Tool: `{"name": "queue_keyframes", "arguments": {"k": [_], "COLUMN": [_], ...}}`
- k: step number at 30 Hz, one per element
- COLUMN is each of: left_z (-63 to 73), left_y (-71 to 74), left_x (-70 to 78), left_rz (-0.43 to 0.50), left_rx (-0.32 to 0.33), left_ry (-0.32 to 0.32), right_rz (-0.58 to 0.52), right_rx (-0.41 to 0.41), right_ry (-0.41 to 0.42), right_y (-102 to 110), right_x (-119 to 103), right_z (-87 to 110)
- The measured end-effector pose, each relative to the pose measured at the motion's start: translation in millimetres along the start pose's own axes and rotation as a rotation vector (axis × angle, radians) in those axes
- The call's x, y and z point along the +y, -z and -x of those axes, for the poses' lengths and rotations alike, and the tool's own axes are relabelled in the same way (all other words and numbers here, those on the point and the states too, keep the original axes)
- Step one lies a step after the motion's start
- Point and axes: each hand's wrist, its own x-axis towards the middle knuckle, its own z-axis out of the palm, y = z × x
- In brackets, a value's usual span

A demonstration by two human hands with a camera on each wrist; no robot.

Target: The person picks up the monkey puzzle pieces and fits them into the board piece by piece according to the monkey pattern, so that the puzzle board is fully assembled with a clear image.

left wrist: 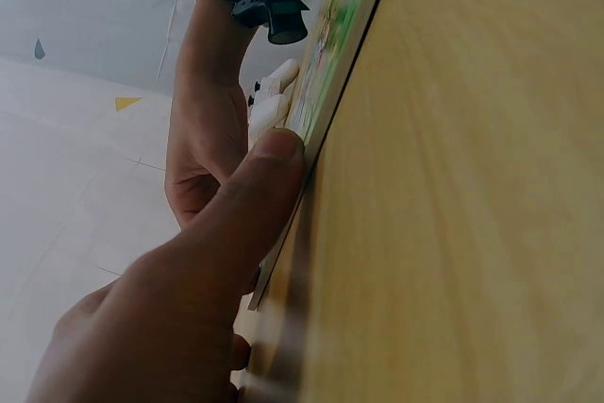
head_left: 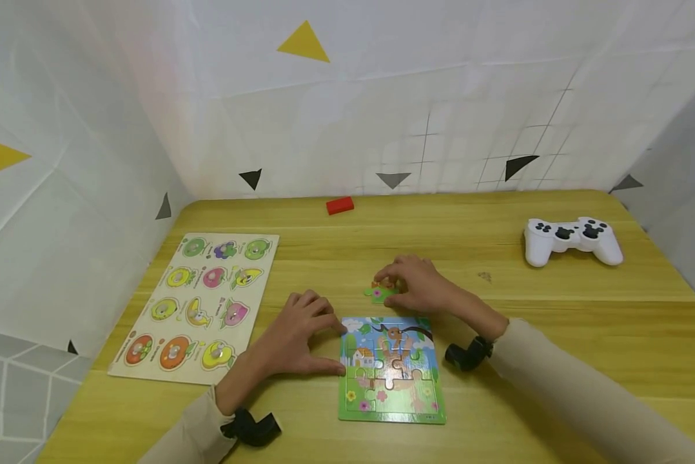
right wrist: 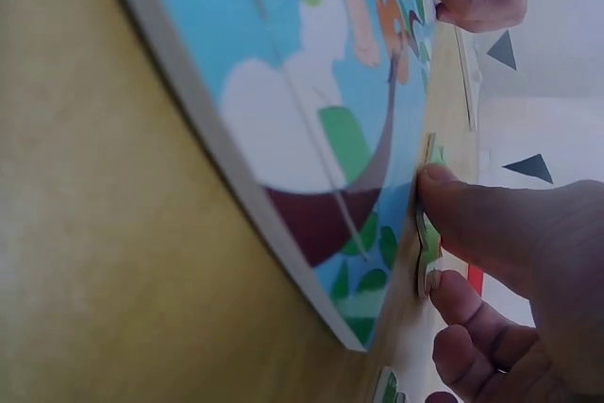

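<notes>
A square jigsaw puzzle board (head_left: 391,370) with a house, a bird and flowers lies flat on the table, pieces set in its frame. My left hand (head_left: 301,338) is at its left side, fingers spread, the thumb (left wrist: 280,143) straight along the board's edge. Just beyond the board's far edge, my right hand (head_left: 420,283) pinches a green puzzle piece (head_left: 378,294) with a pink flower between thumb and fingertip. The right wrist view shows this piece (right wrist: 430,238) edge-on, close to the tabletop. Another small puzzle piece (right wrist: 385,387) lies near the board's corner there.
To the left lies a wooden fruit peg board (head_left: 199,306). A red block (head_left: 340,205) sits at the table's back edge, and a white game controller (head_left: 572,241) at the back right. Patterned white cloth (head_left: 347,129) hangs behind the table.
</notes>
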Motion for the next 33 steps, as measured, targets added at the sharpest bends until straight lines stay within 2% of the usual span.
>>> {"name": "queue_keyframes", "arguments": {"k": [14,22,28,33], "left_z": [-0.8,-1.1,-1.1,-1.2], "left_y": [-0.5,0.7,0.6,0.3], "left_x": [-0.2,-0.2,-0.2,-0.8], "left_rz": [0.001,0.005,0.005,0.000], "left_rx": [-0.004,-0.004,-0.009,-0.008], "left_ry": [-0.001,0.001,0.002,0.001], "right_rz": [-0.059,-0.241,-0.310,-0.368], "right_rx": [-0.002,-0.043,-0.042,-0.096], "right_ry": [0.034,0.042,0.085,0.102], "right_y": [-0.1,7.4,9.8,8.7], "right_x": [0.4,2.4,1.1,-6.8], "right_z": [-1.3,2.2,7.6,17.9]}}
